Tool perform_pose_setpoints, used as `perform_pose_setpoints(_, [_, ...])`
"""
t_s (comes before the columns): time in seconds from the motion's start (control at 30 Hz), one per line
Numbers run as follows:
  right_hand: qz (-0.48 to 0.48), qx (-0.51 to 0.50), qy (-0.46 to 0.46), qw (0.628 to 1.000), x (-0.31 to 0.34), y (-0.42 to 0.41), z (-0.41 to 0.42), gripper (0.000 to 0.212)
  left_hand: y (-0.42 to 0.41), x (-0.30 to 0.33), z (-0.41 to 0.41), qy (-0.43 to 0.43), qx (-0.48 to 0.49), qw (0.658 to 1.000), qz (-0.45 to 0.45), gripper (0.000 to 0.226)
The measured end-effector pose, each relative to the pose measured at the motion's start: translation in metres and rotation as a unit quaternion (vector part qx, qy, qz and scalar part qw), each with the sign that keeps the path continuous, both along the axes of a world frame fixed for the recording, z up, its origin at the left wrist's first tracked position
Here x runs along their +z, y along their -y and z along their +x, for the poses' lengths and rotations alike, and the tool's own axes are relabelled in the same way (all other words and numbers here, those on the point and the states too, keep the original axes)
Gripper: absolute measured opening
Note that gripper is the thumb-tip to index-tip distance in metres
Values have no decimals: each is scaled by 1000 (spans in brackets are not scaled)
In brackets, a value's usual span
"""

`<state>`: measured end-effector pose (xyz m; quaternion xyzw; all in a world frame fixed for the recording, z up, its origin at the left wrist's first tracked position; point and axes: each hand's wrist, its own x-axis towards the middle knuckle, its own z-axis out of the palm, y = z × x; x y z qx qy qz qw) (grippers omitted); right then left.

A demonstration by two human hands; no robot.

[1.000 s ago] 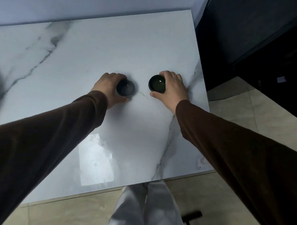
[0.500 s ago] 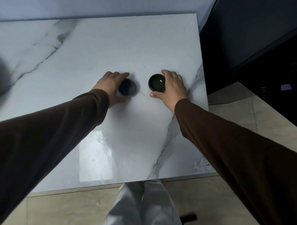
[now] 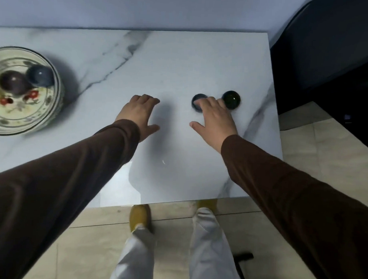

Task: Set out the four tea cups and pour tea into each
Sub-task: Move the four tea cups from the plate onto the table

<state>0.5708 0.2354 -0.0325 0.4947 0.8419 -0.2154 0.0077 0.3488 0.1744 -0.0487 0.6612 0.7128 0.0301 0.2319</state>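
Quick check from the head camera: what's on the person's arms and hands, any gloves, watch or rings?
Both arms wear plain dark brown long sleeves ending at the wrists. The left hand and right hand are bare: no gloves, and no watch or rings visible, though the picture is slightly blurred.

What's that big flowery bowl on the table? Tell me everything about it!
The round cream ceramic bowl with painted red flowers and green leaves sits upright at the marble table's left side, partly cut off by the picture's edge. It has a dark-lined rim and tall walls. Inside lie two small cups, one dark purple-brown and one blue-grey, touching each other. Neither hand touches it.
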Motion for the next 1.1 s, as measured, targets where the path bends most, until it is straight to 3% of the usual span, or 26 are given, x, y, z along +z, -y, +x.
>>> perform_pose_setpoints(0.47, [-44,9,-44,998,11,83,-160,47,88,35,-154,-59,-1,998,-11,64])
perform_pose_setpoints(0.77, [-73,-30,-84,993,17,112,-272,46,119,36,-268,-49,42,998,-7,66])
perform_pose_setpoints(1.1, [-64,-59,-105,991,-12,104,-355,41,90,24,-338,-87,9,996,20,65])
